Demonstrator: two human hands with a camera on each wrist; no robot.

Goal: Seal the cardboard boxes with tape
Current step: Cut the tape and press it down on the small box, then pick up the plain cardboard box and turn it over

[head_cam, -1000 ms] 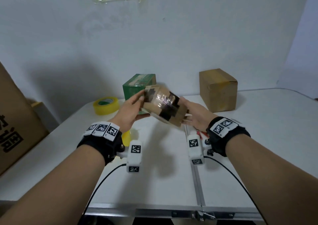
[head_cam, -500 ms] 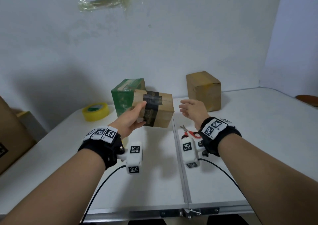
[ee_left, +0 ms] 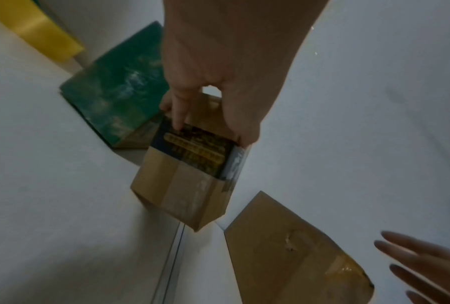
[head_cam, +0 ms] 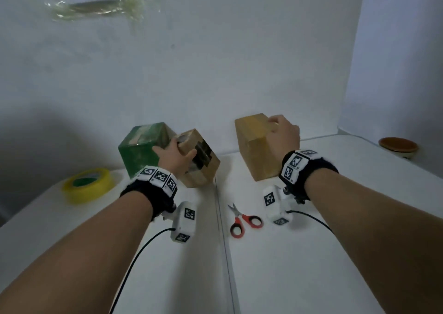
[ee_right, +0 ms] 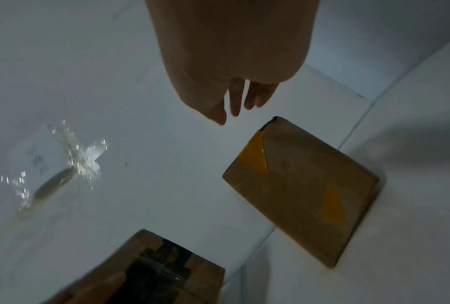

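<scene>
My left hand [head_cam: 176, 156] grips a taped cardboard box with a dark label [head_cam: 203, 162], held tilted beside a green box [head_cam: 141, 148]. The left wrist view shows the fingers and thumb [ee_left: 247, 139] curled round its top [ee_left: 182, 191]. I cannot tell whether its lower corner touches the table. My right hand [head_cam: 282, 133] hovers at the top right of a plain cardboard box [head_cam: 254, 145] near the wall. In the right wrist view its fingers [ee_right: 235, 107] are straight and just short of that box [ee_right: 304, 189], which carries yellow tape strips [ee_right: 256, 158].
A yellow tape roll [head_cam: 87, 184] lies at the left of the white table [head_cam: 311, 265]. Red-handled scissors [head_cam: 242, 220] lie near the middle seam, between my wrists. A brown bowl [head_cam: 398, 145] sits at the far right. The wall stands close behind the boxes.
My right hand has let go of the taped box and moved right to the plain box. My left hand has carried the taped box back toward the green box.
</scene>
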